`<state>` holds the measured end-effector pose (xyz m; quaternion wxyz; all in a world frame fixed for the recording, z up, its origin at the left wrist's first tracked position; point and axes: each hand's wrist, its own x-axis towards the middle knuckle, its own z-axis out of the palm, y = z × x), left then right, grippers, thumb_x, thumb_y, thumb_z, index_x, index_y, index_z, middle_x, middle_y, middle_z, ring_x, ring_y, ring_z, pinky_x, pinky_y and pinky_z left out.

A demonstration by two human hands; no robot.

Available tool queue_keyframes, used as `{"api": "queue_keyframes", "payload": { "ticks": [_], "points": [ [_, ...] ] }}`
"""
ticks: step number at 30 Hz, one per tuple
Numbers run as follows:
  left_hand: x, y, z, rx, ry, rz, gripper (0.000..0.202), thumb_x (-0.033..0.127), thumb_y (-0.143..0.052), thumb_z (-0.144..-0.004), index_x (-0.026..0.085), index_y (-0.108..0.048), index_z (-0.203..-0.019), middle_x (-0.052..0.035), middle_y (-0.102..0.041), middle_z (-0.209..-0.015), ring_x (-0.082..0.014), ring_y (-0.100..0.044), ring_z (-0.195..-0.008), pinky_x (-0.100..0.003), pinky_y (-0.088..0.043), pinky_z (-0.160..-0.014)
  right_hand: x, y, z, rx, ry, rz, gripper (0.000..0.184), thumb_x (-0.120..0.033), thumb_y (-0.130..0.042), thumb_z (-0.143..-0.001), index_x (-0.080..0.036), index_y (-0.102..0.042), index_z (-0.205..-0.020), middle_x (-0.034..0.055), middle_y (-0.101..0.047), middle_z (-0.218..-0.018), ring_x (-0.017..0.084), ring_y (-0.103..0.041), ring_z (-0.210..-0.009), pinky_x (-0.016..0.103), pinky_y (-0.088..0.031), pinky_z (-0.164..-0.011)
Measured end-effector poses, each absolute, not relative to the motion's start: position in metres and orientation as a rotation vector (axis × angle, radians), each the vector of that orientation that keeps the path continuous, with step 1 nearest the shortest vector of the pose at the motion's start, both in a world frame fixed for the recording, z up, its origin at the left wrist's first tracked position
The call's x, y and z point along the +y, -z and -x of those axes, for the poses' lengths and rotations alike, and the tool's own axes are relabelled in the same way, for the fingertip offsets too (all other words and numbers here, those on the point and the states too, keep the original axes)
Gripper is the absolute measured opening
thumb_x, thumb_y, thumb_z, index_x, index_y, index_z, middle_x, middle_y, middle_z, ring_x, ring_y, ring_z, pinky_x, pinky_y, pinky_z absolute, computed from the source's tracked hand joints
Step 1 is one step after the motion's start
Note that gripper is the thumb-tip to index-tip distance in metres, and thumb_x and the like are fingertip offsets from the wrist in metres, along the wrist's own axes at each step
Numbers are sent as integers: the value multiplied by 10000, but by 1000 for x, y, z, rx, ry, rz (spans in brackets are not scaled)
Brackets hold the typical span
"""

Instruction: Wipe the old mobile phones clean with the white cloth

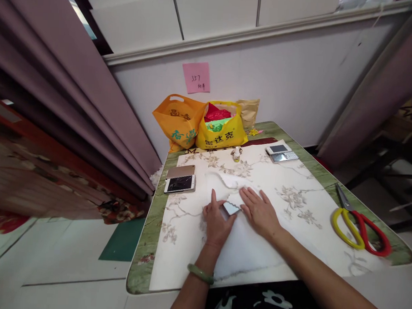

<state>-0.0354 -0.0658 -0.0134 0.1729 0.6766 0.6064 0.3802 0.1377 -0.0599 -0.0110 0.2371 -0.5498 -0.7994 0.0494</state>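
My left hand point(217, 221) lies on a white sheet of thin fabric or paper point(246, 247) spread over the floral table cover, fingers together with the index finger stretched forward. My right hand point(259, 210) rests flat beside it, fingers spread and pressing the sheet. Between the two hands a small folded corner of the sheet point(231, 208) shows. A green bangle point(201, 273) is on my left wrist.
Two phones point(180, 179) lie at the left of the table, two more point(281, 153) at the far right. Large scissors with yellow and red handles point(356, 220) sit near the right edge. Orange and yellow bags point(200, 124) stand against the wall, a small bottle point(237, 154) before them.
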Motion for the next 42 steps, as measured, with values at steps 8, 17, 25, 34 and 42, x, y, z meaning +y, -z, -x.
{"api": "queue_keyframes", "payload": {
  "ticks": [8, 17, 25, 34, 42],
  "points": [
    [-66, 14, 37, 1795, -1039, -1927, 1049, 256, -722, -642, 142, -127, -1499, -96, -687, -1073, -278, -578, -1044, -457, -336, -997, -58, 5, -132, -2370, -219, 1461, 462, -387, -335, -999, -319, -359, -1455, 12, -420, -1477, 258, -328, -1394, 609, -43, -1138],
    [-68, 6, 35, 1785, -1150, -2012, 231, 331, -672, -782, 199, -589, -952, -57, -666, -920, -225, -580, -917, -392, -352, -913, -28, 6, -173, -1693, -205, 1679, 388, -405, -356, -976, -240, -673, -1126, 59, -678, -1195, 269, -545, -1218, 584, -207, -1098],
    [-70, 5, 39, 1955, -994, -2199, 155, 306, -564, -880, 204, -617, -776, -46, -642, -762, -225, -534, -793, -343, -342, -731, -53, -10, -139, -1996, -326, 1176, 380, -312, -372, -994, -301, -509, -1348, 29, -585, -1338, 202, -472, -1300, 494, -203, -1136],
    [-68, 9, 34, 1945, -958, -2265, 98, 292, -638, -823, 195, -626, -809, -42, -646, -768, -229, -558, -798, -356, -369, -760, -37, 1, -138, -2056, -423, 1251, 390, -357, -370, -996, -361, -486, -1368, 4, -520, -1405, 238, -365, -1377, 573, -164, -1134],
    [-65, 10, 35, 1783, -1038, -2059, 65, 228, -637, -791, 200, -662, -844, -37, -635, -767, -203, -558, -776, -320, -419, -732, -18, 9, -139, -1529, -808, 1303, 455, -491, -393, -954, -277, -581, -1309, 27, -602, -1312, 245, -563, -1183, 417, -459, -988]
  ]
}}
